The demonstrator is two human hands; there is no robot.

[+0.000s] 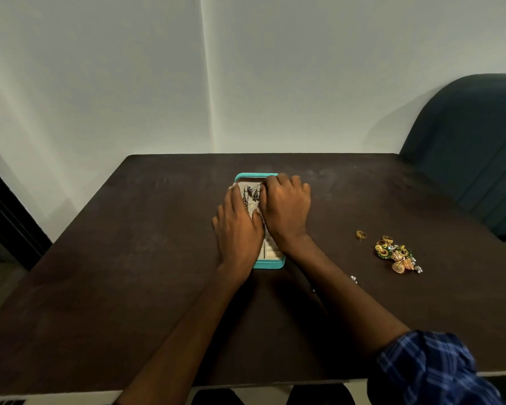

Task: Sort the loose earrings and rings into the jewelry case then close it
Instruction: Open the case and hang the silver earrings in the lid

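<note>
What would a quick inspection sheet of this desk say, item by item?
Surface: dark brown table, faint dusty smears near the far edge.
Job's things: open teal jewelry case at the middle, dark dangling earrings in its far half; pile of gold earrings and one gold ring loose to the right; small white beads nearer the person.
Clutter: nothing seen.
Hands: left hand lies flat over the case's left side; right hand is over the far right part, fingers bent at the earrings, grip hidden.
Cables: nothing seen.
Surroundings: pale wall behind, dark green chair at the right, plaid sleeve.
</note>
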